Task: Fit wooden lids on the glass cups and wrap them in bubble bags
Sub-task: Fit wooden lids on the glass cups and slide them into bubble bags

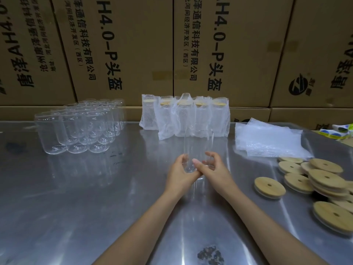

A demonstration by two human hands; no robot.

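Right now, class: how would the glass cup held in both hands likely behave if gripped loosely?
The glass cup looks smooth, so it may slip between the left hand and right hand. Thin clear walls suggest fragility. Tall and narrow, it could tip.

1. We see both bare forearms reach forward, converging at mid-table.
2. Our left hand (180, 172) curls its fingers around the clear, tall glass cup (197, 148).
3. Our right hand (214, 167) cups the opposite side, thumb apparently overlapping the left.
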